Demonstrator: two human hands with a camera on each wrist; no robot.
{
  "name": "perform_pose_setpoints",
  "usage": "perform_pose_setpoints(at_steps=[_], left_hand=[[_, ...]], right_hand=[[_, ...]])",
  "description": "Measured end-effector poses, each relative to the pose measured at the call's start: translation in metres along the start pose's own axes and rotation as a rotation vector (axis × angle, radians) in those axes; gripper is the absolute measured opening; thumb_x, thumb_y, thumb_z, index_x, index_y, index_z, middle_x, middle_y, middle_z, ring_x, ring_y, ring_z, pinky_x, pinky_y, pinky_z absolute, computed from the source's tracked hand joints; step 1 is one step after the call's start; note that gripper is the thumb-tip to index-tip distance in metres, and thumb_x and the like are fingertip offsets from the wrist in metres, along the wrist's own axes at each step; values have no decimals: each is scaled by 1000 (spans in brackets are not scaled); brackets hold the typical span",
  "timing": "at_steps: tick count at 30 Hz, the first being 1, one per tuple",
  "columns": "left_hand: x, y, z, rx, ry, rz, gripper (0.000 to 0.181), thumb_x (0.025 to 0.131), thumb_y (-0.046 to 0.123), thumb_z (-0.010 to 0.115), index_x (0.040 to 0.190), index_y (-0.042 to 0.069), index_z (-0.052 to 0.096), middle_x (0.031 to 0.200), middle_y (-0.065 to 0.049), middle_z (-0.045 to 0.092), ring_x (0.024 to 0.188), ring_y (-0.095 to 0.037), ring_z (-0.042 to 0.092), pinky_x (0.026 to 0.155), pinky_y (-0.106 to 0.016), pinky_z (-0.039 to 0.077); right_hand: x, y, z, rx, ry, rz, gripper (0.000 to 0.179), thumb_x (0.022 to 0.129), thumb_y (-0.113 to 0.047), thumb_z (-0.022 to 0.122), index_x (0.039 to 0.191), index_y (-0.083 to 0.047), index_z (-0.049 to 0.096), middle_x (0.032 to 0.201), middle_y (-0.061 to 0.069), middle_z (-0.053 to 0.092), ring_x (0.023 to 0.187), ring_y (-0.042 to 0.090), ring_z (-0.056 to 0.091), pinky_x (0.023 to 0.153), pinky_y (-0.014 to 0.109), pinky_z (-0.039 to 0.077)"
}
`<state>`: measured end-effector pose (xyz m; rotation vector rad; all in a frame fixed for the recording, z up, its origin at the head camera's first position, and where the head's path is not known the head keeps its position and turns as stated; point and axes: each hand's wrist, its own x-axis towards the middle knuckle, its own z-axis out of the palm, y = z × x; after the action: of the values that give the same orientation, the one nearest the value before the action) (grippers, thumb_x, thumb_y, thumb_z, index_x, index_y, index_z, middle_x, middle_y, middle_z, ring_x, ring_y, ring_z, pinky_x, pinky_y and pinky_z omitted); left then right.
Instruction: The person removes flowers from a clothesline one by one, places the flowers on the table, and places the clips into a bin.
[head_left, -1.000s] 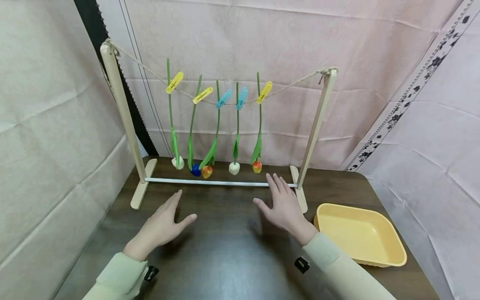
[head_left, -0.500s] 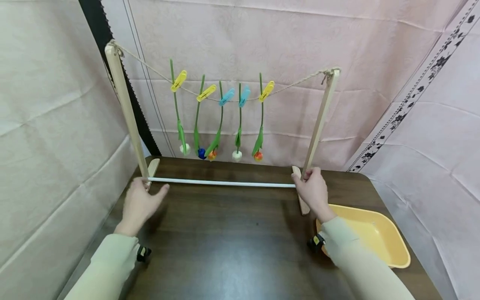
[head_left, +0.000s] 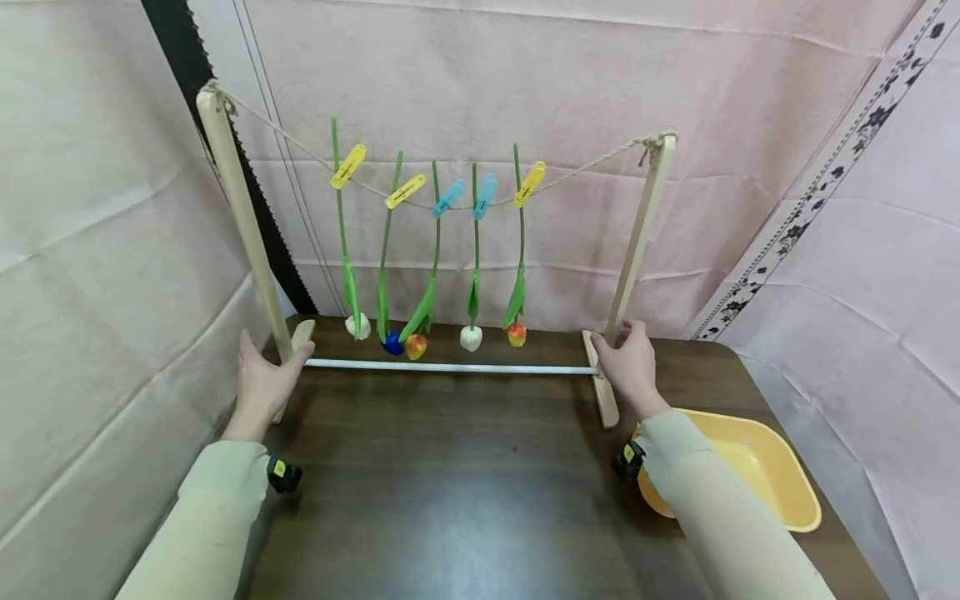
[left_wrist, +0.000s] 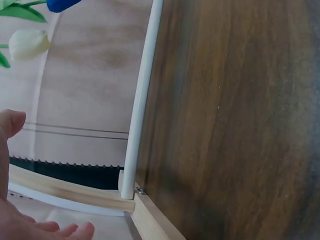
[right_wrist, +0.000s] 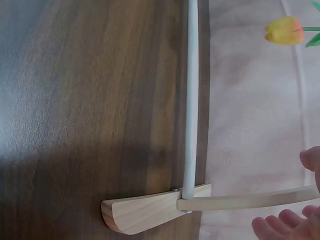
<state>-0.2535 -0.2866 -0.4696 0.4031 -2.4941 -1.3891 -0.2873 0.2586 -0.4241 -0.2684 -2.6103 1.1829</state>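
A wooden stand has a left post [head_left: 243,217], a right post [head_left: 640,242] and a white rod [head_left: 450,367] joining them low down. My left hand [head_left: 262,385] is beside the foot of the left post, thumb [left_wrist: 11,122] spread from the fingers. Around the lower right post my right hand [head_left: 628,367] is spread, its thumb [right_wrist: 311,158] on one side and fingers [right_wrist: 280,225] on the other, with visible gaps. Between the posts a rope [head_left: 600,158] bears several upside-down artificial tulips, including a white tulip [head_left: 471,337], clipped by yellow clothespins [head_left: 530,184] and blue clothespins [head_left: 485,197].
A yellow plastic basin [head_left: 750,467] stands on the right of the dark wooden table [head_left: 450,500], close to my right forearm. Light cloth [head_left: 450,75] hangs behind the stand and along both sides.
Both hands have moved outward and forward from the tabletop to the stand's two posts. The tulips swung back at mid-interval and hang lower again now.
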Motion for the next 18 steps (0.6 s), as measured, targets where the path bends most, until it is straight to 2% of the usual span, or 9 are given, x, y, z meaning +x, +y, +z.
perform_pose_setpoints(at_steps=[3,7,12,15,18], left_hand=[[6,-4,-1,-27,-19,8,111,86,62,58,152,17,-20,159,-14,-10,145,-34,-2,113,-55,11],[11,-7,-4,-75,-51,21,106,89,59,57,153,18,-16,160,-14,-2,145,-34,5,113,-54,14],[15,-4,-5,-126,-75,85,97,93,51,57,155,12,-7,158,-18,12,143,-35,15,112,-53,19],[17,-1,-3,-139,-64,140,88,94,45,57,156,9,5,155,-21,21,141,-35,22,111,-53,23],[18,1,-2,-153,-52,168,77,96,40,57,155,9,17,151,-24,30,138,-37,29,110,-52,26]], right_hand=[[2,2,1,-1,24,-17,63,93,-41,61,139,-4,40,129,22,54,116,38,51,93,50,43],[6,5,5,-15,46,-49,50,94,-37,61,131,-5,50,119,18,61,104,35,58,87,48,47],[9,6,7,-38,99,-99,31,95,-31,60,115,-7,63,100,12,69,85,28,63,74,41,50],[10,6,7,-36,120,-108,26,96,-28,59,110,-8,66,94,10,70,79,26,63,70,40,51],[11,6,7,-38,125,-105,25,98,-25,57,111,-7,67,96,11,70,82,27,65,71,41,52]])
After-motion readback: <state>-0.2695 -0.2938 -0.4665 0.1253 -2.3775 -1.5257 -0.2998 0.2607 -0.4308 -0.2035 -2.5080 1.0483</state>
